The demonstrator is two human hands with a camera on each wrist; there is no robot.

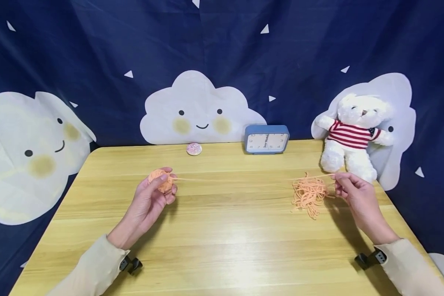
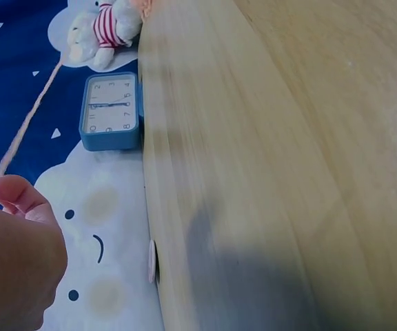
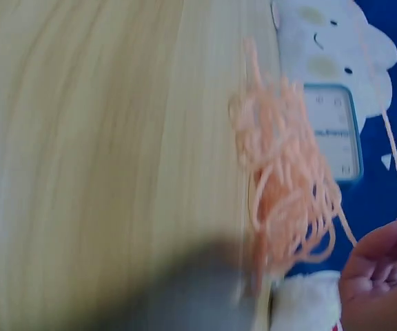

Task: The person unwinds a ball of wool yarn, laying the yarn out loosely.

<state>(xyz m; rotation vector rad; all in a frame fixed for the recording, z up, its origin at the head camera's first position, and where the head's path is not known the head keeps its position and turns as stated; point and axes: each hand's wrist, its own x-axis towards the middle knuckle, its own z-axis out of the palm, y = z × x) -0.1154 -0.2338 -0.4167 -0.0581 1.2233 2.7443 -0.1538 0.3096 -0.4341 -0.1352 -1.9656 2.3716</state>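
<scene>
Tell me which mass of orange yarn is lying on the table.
The loose orange yarn tangle, near the right hand, lies on the table; the wound orange yarn ball is held in the left hand.

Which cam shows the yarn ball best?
Head: the ball sits in the left hand, only partly covered by the thumb. Left wrist shows that hand and a strand, no ball. Right wrist has the loose pile, no ball either.
</scene>
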